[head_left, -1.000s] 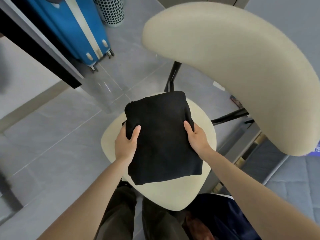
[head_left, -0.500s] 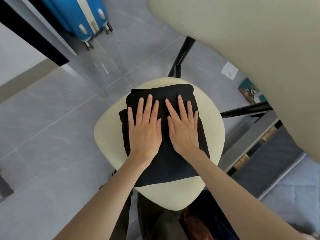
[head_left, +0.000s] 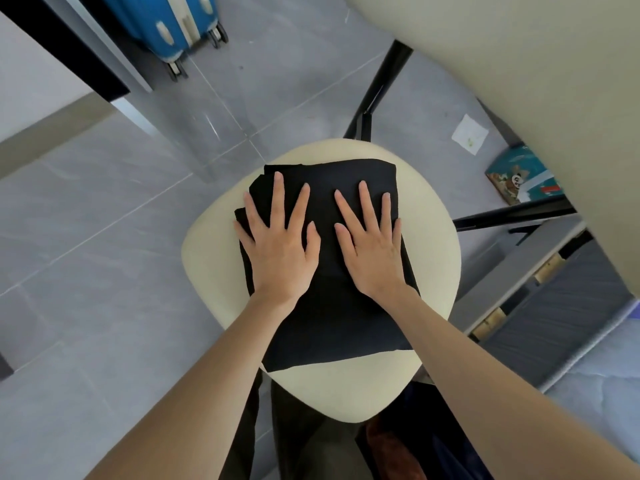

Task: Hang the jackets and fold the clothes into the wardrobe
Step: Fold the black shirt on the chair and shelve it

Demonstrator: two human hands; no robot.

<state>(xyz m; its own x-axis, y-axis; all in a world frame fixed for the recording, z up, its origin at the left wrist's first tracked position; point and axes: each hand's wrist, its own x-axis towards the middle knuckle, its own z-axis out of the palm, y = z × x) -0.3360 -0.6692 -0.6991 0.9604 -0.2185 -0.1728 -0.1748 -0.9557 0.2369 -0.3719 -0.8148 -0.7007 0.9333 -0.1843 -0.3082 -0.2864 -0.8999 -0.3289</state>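
Head camera shows me one folded black garment lying on one cream chair seat. Two grips press flat on it, left grip and right grip, fingers spread, grasping nothing. One blue suitcase and one picture book sit on the floor.

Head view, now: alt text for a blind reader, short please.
The left hand and right hand, fingers straight, press flat on a folded black cloth garment lying on a cream padded chair seat. A blue hard-shell suitcase stands on the grey tiled floor at upper left.
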